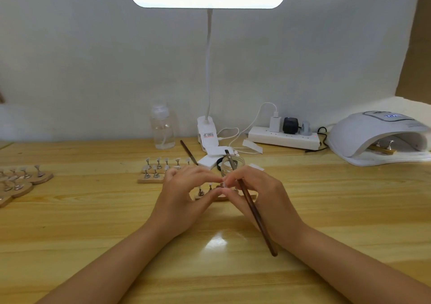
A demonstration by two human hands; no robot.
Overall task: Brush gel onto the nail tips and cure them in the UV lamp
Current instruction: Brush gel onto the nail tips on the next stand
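My left hand (184, 194) and my right hand (258, 196) meet fingertip to fingertip over a small wooden strip (253, 197) that carries nail tips on metal stands. Both pinch at a nail tip (225, 184) above the strip. A long brown brush (250, 206) lies across my right hand, held between its fingers, bristle end up by a small glass jar (233, 163). The white UV lamp (377, 135) stands at the far right with a strip of stands (383, 148) inside its opening.
More strips of nail tips (163, 166) stand behind my left hand, and round wooden stands (21, 180) at the left edge. A second brush (188, 152), a clear pump bottle (162, 126), a clip desk lamp (208, 133) and a power strip (283, 138) line the back.
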